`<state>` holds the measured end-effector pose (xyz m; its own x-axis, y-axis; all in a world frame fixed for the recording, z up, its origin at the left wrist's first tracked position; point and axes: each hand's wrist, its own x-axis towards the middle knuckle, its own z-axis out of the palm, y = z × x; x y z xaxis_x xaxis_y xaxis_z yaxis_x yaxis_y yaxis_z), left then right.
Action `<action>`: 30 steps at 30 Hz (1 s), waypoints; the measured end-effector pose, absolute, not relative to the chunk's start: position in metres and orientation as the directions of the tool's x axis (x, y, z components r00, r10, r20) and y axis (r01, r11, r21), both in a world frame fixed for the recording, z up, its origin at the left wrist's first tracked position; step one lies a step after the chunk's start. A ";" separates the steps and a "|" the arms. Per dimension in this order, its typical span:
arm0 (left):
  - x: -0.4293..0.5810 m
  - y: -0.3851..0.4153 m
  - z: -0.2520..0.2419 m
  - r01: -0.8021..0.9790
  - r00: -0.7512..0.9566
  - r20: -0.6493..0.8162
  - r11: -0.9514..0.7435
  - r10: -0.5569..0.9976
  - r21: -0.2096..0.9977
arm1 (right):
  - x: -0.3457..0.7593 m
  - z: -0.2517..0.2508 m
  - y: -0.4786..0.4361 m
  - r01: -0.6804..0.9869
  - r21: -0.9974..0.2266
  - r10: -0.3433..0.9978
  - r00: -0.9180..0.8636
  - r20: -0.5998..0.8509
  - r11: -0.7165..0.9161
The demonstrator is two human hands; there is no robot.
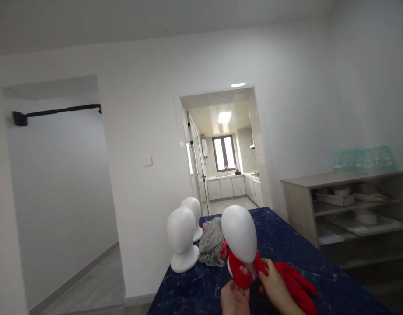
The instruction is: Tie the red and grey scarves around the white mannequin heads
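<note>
- The left hand (pixel 236 298) pinches the red scarf (pixel 240 274) low at the front of a white foam head (pixel 239 234), with its fingers closed on the cloth.
- The right hand (pixel 276 286) grips the same scarf just beside the head's right side.
- The scarf wraps the head's neck, and its loose end trails to the right across the surface (pixel 286 243).
- The head stands upright near the surface's front edge, between the hands.
- A grey cloth (pixel 212 243) lies just behind it to the left.
- Two more bare heads (pixel 181 236) stand beside the cloth, one behind the other.
- A shelf (pixel 306 205) stands to the right with bottles (pixel 365 159) on top.
</note>
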<state>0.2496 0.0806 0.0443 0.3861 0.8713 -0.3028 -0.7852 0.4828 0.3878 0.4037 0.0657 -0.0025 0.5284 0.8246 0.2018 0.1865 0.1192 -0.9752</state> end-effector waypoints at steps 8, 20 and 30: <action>0.262 0.104 0.031 -0.305 0.444 0.106 0.039 0.890 0.952 | 0.402 0.000 0.060 0.208 -0.960 0.855 0.446 0.263 0.187; 0.250 0.111 0.053 -0.246 0.501 0.253 -0.144 0.828 0.959 | 0.374 0.026 0.066 0.049 -0.954 0.890 0.349 0.294 0.296; 0.248 0.114 0.051 -0.257 0.389 0.119 -0.016 0.914 0.966 | 0.389 0.025 0.082 -0.132 -0.976 0.898 0.427 0.103 0.175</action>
